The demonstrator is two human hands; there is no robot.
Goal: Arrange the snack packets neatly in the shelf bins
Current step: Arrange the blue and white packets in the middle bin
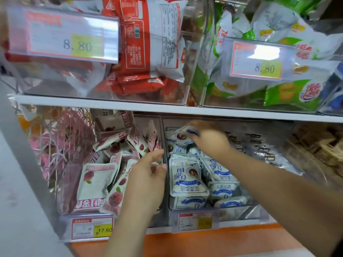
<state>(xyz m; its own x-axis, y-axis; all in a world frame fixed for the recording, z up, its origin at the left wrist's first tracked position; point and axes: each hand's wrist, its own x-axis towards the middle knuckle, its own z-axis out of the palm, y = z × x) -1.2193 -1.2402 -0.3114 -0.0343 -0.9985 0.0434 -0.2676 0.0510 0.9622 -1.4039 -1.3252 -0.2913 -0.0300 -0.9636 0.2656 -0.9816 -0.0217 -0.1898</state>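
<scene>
Pinching a blurred blue packet, right hand half hides it; left hand loose, empty

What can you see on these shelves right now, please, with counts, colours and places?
red-and-white packets: several, red and white, upper left bin
green-and-white packets: several, green and white, upper right bin
pink-and-white packets: many, pink and white, lower left bin
blue-and-white packets: many, blue and white, lower middle bin
brown snacks: a heap, brown, lower right bin
price tags: four, red-edged with yellow patches, bin fronts
shelf board: one, white, between the rows
wire basket: one, pale, far lower left
left hand: one, at the wall between the two lower bins, grip unclear
right hand: one, pinching a blue-and-white packet at the back of its bin
</scene>
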